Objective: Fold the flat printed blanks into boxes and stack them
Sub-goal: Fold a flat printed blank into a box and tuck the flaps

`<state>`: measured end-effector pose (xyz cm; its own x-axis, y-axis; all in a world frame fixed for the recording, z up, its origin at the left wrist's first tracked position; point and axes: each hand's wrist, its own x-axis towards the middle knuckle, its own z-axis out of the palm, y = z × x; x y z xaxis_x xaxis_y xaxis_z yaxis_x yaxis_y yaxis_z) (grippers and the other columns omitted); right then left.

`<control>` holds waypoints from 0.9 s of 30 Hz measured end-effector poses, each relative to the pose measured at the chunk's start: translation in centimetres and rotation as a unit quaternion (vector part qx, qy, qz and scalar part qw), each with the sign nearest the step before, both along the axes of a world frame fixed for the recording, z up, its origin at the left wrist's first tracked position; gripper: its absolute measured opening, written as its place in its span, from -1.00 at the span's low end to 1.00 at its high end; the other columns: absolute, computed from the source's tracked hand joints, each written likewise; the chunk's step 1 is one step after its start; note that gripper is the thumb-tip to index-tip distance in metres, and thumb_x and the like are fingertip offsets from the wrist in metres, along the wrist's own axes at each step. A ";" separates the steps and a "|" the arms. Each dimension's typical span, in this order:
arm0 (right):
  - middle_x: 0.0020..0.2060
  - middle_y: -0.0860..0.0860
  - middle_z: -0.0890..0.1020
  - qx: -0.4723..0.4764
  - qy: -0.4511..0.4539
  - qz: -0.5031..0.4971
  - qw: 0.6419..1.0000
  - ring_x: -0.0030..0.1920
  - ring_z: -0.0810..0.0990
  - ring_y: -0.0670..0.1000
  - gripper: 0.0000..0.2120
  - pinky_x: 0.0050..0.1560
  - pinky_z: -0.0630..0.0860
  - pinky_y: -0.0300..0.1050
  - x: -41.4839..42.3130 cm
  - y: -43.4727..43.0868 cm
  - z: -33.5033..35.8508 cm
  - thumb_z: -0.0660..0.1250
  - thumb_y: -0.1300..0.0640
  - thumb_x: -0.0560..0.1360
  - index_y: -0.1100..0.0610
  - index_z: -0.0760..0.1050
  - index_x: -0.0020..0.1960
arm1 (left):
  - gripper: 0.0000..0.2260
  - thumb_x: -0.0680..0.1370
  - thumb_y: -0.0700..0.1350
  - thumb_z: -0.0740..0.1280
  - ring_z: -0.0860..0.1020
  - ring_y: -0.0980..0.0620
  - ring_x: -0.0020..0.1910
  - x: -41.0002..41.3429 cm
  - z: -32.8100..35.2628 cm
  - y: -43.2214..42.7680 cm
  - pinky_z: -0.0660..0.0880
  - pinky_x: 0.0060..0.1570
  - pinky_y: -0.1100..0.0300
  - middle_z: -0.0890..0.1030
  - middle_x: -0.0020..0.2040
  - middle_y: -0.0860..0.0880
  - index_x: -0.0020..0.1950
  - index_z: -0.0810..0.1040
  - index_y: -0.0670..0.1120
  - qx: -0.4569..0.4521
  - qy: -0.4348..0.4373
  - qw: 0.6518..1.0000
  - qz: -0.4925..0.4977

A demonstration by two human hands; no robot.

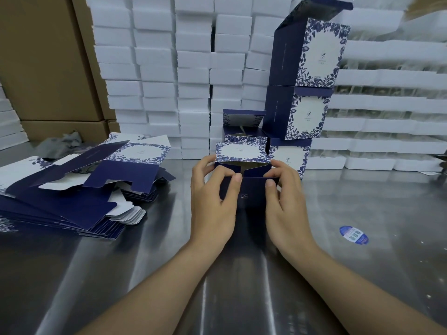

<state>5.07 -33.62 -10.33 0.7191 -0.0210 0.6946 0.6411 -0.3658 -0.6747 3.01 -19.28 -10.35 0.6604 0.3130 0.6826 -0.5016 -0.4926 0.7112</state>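
In the middle of the tabletop (362, 274): your half-formed box (251, 189) stands between both hands, just in front of the stack of finished boxes (312, 59).
Left hand (212, 197): fingers curled round the box's left side, thumb pressing a dark flap inward.
Right hand (287, 201): wrapped round the right side, thumb on the opposite flap.
Box handling: probably light, thin printed card, stiff along the creases but easy to dent. Hold it by the side walls and push the flaps near their fold lines.
Flat blanks (79, 189): a fanned pile to your left, glossy and likely to slide.
Tabletop surface: polished metal, reflective, probably slick, with a blue sticker (353, 235) to your right.
Room: white foam trays (157, 68) walled up behind, brown cartons (48, 68) on the left.
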 end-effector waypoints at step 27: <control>0.28 -0.08 0.56 0.095 0.044 0.022 0.994 0.22 0.60 0.02 -0.56 0.20 0.60 0.15 0.1 -0.1 -0.2 0.16 0.29 0.66 -0.11 0.45 0.42 | -0.65 0.66 -0.12 0.36 0.48 0.12 0.37 0.1 0.0 0.3 0.56 0.28 -0.14 0.48 0.30 0.29 0.43 0.49 0.15 -0.078 -0.011 0.996 0.034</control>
<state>5.15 -33.72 -10.56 0.7797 -0.1140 0.6157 0.5892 -0.1991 -0.7831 3.15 -19.02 -10.38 0.6192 0.4590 0.6371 -0.4880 -0.4106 0.7702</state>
